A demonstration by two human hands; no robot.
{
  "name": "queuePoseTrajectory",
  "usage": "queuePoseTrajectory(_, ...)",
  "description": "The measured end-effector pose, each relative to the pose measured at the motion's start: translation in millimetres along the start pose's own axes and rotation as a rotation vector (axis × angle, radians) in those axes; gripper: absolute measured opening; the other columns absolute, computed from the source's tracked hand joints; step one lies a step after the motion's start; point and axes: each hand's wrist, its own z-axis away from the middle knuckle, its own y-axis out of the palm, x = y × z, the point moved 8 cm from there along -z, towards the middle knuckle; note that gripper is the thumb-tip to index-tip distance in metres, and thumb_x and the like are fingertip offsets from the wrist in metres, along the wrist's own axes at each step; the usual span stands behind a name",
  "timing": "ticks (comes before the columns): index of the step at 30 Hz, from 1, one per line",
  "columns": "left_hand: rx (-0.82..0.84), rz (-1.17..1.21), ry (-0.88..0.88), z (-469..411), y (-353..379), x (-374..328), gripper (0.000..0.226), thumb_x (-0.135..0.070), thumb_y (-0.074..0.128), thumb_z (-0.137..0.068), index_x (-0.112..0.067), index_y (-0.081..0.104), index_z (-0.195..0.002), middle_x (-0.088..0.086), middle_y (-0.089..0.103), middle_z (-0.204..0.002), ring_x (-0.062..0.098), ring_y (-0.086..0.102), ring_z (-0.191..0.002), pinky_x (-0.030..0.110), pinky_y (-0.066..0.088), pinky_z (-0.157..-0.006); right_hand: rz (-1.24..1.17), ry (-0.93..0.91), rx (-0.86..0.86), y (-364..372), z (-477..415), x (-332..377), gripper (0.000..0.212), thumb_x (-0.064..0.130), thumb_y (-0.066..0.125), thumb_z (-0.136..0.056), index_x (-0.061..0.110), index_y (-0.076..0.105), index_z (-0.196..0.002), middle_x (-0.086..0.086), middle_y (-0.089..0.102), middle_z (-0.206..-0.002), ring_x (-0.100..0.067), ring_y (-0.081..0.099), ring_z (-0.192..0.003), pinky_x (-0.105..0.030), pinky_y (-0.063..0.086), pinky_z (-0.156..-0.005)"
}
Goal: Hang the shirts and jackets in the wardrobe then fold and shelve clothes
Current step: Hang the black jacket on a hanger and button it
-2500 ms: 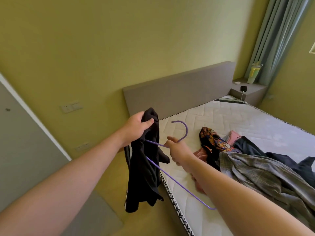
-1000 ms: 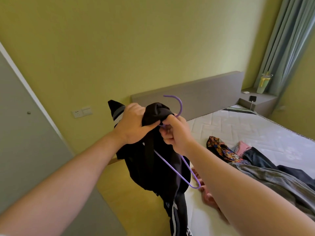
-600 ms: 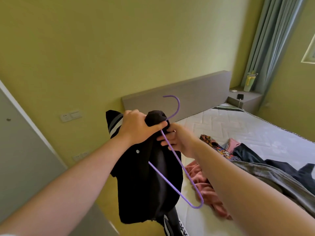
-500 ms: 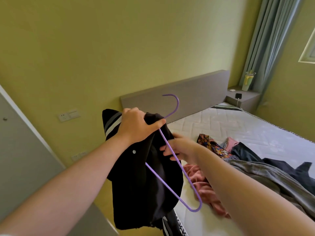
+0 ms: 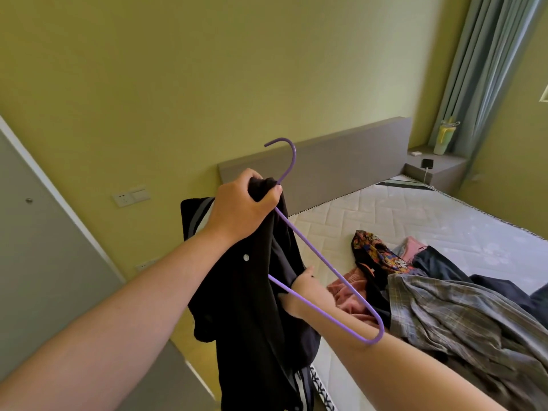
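Two hands busy: my left hand (image 5: 240, 212) clamps jacket (image 5: 252, 307) collar and hanger (image 5: 323, 277) neck; hanger slants down-right, free end nearer right hand (image 5: 305, 292), which pinches jacket fabric below.

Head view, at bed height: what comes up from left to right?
Grey door → wall socket → black jacket held by the left hand → floral garment → plaid shirt → bedside ledge.
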Motion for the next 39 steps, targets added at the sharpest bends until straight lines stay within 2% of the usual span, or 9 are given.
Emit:
queuePoseTrajectory(2,-0.015,0.004,-0.02,2,-8,5,0.033,-0.064,0.054,-0.076,-0.032,0.051,-0.076,-0.013,0.058,-0.064,-0.005,0.058,-0.067,0.005,0.038,-0.054,0.016,-0.026,-0.139,-17,-4,-6,0.083,0.038,0.06,-0.079,0.002,0.03,-0.148,-0.011,0.065,-0.097,-0.018,0.065,-0.078,-0.028,0.052,-0.049)
queuePoseTrajectory(8,-0.015,-0.031,-0.084,10,-20,23,0.054,-0.077,0.054,-0.071,-0.024,0.058,-0.08,-0.011,0.06,-0.069,-0.002,0.058,-0.069,0.009,0.039,-0.054,0.315,0.063,-0.366,-49,-15,-43,0.128,0.049,0.074,-0.076,0.032,-0.03,-0.148,-0.01,0.036,-0.124,-0.029,0.051,-0.101,-0.039,0.042,-0.067)
queuePoseTrajectory(14,-0.034,-0.106,-0.162,4,-25,35,0.046,-0.07,0.063,-0.073,-0.024,0.06,-0.079,-0.01,0.063,-0.069,0.003,0.059,-0.067,0.021,0.041,-0.056,0.077,0.161,-0.233,-54,-22,-79,0.069,0.029,0.056,-0.09,0.023,0.024,-0.151,-0.011,0.052,-0.125,-0.033,0.056,-0.108,-0.041,0.047,-0.084)
queuePoseTrajectory(18,-0.036,-0.149,-0.149,1,-25,37,0.034,-0.058,0.067,-0.079,-0.024,0.061,-0.079,-0.01,0.063,-0.07,0.002,0.058,-0.066,0.019,0.039,-0.055,0.065,0.152,-0.272,-81,-23,-75,0.019,0.006,0.052,-0.084,0.01,0.044,-0.1,-0.005,0.054,-0.087,-0.025,0.052,-0.077,-0.041,0.05,-0.069)
queuePoseTrajectory(22,-0.054,-0.16,-0.153,-5,-29,39,0.035,-0.057,0.067,-0.078,-0.023,0.062,-0.079,-0.011,0.062,-0.07,0.0,0.057,-0.067,0.018,0.037,-0.054,-0.049,0.233,-0.193,-85,-23,-87,0.034,0.003,0.052,-0.091,0.002,0.039,-0.123,-0.016,0.057,-0.111,-0.03,0.059,-0.095,-0.036,0.046,-0.071)
queuePoseTrajectory(24,-0.059,-0.165,-0.159,-7,-31,41,0.035,-0.056,0.067,-0.079,-0.022,0.062,-0.081,-0.011,0.062,-0.072,0.002,0.058,-0.07,0.02,0.039,-0.056,-0.223,0.251,-0.154,-85,-25,-88,0.007,0.004,0.047,-0.098,0.003,0.048,-0.091,-0.008,0.051,-0.085,-0.017,0.05,-0.072,-0.026,0.042,-0.068)
queuePoseTrajectory(26,-0.064,-0.159,-0.173,-8,-34,45,0.034,-0.056,0.066,-0.079,-0.022,0.062,-0.08,-0.01,0.062,-0.072,0.004,0.058,-0.07,0.023,0.041,-0.057,-0.318,0.258,-0.1,-83,-30,-88,0.028,0.006,0.045,-0.101,0.009,0.042,-0.073,-0.004,0.042,-0.074,-0.014,0.039,-0.062,-0.024,0.039,-0.069)
queuePoseTrajectory(31,-0.099,-0.176,-0.222,-11,-50,61,0.036,-0.057,0.064,-0.081,-0.023,0.059,-0.075,-0.007,0.061,-0.07,0.006,0.056,-0.067,0.025,0.038,-0.053,-0.729,0.101,-0.091,-99,-27,-72,0.034,0.029,0.048,-0.096,0.01,0.063,-0.121,-0.011,0.066,-0.114,-0.031,0.062,-0.105,-0.045,0.05,-0.1)
queuePoseTrajectory(39,-0.043,-0.249,-0.338,-1,-49,83,0.069,-0.091,0.047,-0.064,-0.025,0.063,-0.076,-0.007,0.064,-0.068,0.008,0.059,-0.066,0.028,0.039,-0.052,-0.789,-0.124,-0.204,-170,-23,-8,0.017,0.039,0.072,-0.077,0.026,0.066,-0.088,0.004,0.074,-0.079,-0.018,0.069,-0.079,-0.029,0.053,-0.063)
